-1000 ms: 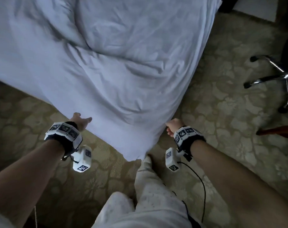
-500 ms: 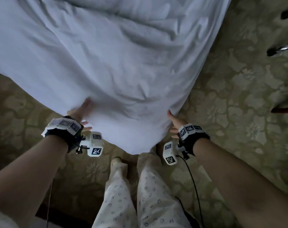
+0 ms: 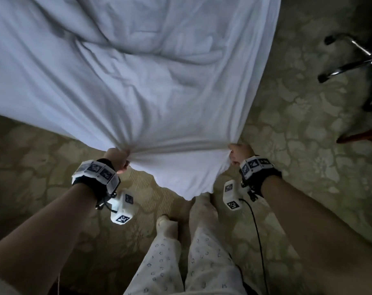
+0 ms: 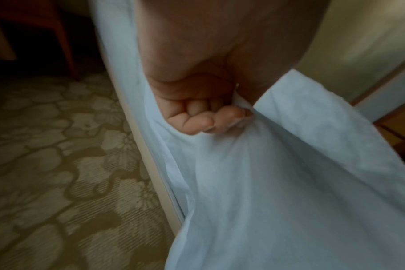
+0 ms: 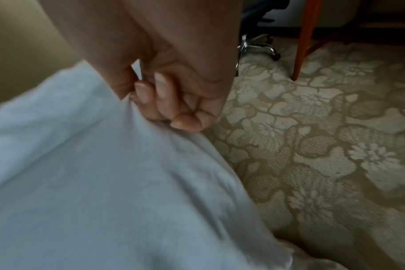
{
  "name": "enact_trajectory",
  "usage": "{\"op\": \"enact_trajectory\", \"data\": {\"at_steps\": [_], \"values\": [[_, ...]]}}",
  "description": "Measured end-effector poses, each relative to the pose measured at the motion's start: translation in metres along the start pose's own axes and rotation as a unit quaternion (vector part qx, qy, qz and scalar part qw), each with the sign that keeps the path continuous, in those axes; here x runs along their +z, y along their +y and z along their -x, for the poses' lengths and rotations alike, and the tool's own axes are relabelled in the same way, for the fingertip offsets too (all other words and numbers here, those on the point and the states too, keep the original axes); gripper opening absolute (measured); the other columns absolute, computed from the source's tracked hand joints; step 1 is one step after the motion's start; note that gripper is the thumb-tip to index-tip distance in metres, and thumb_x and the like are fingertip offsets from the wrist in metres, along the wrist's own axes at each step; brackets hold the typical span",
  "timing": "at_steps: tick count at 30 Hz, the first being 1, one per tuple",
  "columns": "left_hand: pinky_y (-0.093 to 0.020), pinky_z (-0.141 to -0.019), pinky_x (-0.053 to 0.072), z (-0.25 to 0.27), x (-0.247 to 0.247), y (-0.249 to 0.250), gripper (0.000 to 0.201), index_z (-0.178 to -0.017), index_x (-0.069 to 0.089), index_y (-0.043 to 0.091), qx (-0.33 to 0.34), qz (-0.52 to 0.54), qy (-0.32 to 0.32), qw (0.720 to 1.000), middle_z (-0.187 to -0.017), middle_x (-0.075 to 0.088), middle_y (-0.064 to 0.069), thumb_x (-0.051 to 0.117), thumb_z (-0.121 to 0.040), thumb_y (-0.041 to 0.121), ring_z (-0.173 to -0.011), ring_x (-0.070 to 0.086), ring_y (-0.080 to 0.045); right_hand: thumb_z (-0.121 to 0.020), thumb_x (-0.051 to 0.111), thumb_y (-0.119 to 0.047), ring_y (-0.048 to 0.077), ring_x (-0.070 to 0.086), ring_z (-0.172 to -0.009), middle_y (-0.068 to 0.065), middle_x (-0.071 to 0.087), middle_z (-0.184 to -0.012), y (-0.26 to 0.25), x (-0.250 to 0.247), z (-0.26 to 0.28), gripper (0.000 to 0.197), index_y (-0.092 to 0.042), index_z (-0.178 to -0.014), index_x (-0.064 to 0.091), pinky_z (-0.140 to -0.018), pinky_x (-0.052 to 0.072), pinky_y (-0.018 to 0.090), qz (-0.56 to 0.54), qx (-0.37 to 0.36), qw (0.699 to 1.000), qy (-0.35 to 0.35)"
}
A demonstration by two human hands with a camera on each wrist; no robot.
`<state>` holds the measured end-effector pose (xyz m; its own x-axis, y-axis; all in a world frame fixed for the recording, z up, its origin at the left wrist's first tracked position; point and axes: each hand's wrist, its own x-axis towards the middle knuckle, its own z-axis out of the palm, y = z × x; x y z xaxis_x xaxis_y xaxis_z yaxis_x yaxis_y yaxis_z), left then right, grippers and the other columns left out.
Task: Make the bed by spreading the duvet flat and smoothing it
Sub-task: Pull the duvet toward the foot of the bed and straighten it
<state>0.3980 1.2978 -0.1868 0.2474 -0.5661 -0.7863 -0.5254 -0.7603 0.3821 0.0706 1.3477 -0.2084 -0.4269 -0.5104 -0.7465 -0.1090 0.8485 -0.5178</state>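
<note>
A white, wrinkled duvet (image 3: 138, 81) covers the bed and fills the upper head view. Its near corner hangs down between my arms, in front of my legs. My left hand (image 3: 117, 159) grips a bunch of the cloth at the near left edge, and folds radiate from that fist. In the left wrist view the curled fingers (image 4: 197, 118) hold the duvet (image 4: 278, 182). My right hand (image 3: 239, 153) grips the near right edge. In the right wrist view its fingers (image 5: 173, 102) are curled on the duvet (image 5: 92, 173).
Patterned beige carpet (image 3: 297, 145) surrounds the bed. A chrome office chair base (image 3: 359, 60) stands at the upper right, also seen as the chair base (image 5: 254, 47). A reddish wooden furniture leg (image 5: 304, 40) stands close by. My pyjama legs (image 3: 181, 252) are directly below the duvet corner.
Both hands went from open and reaching towards the duvet edge to gripping it. The cloth between them is now pulled taut towards me and lifted.
</note>
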Motion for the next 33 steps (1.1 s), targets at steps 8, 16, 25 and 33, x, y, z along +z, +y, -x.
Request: {"op": "enact_trajectory", "data": {"at_steps": [8,16,25,33], "values": [[-0.003,-0.029,0.021,0.113,-0.048,0.014,0.038,-0.062,0.038,0.007,0.085,0.128,0.011,0.988,-0.018,0.036,0.001,0.041,-0.098,0.020,-0.014,0.029,-0.004,-0.094,0.043,-0.011,0.000,0.036,-0.019,0.001,0.042,-0.052,-0.037,-0.050,0.101,0.034,-0.019,-0.061,0.041,-0.028,0.029,0.009,-0.033,-0.129,0.991,0.020],[-0.004,-0.032,0.020,0.192,-0.042,-0.024,0.043,-0.057,0.039,0.005,0.115,0.187,0.060,0.974,-0.020,0.036,0.001,0.045,-0.096,0.022,-0.014,0.027,-0.007,-0.094,0.042,-0.009,0.000,0.037,-0.019,-0.005,0.045,-0.034,-0.012,-0.089,0.157,0.033,-0.020,-0.063,0.042,-0.027,0.029,0.008,-0.053,-0.190,0.980,-0.008],[-0.005,-0.029,0.025,0.218,-0.003,-0.060,0.038,-0.059,0.037,0.009,0.087,0.178,0.072,0.978,-0.021,0.037,0.002,0.047,-0.095,0.019,-0.015,0.031,-0.008,-0.091,0.046,-0.010,0.005,0.032,-0.027,-0.008,0.034,-0.033,0.045,-0.107,0.150,0.030,-0.017,-0.063,0.047,-0.036,0.023,0.013,-0.109,-0.155,0.982,-0.024],[-0.012,-0.023,0.031,0.206,-0.015,-0.119,0.043,-0.067,0.041,0.000,-0.043,0.000,-0.027,0.999,-0.067,0.044,-0.013,0.030,-0.102,0.022,-0.057,0.041,-0.021,-0.093,0.048,-0.032,0.014,0.040,-0.030,0.004,0.045,-0.051,0.066,-0.089,0.143,0.045,-0.011,-0.053,0.047,-0.038,0.033,0.020,0.093,-0.110,0.990,0.004]]}}
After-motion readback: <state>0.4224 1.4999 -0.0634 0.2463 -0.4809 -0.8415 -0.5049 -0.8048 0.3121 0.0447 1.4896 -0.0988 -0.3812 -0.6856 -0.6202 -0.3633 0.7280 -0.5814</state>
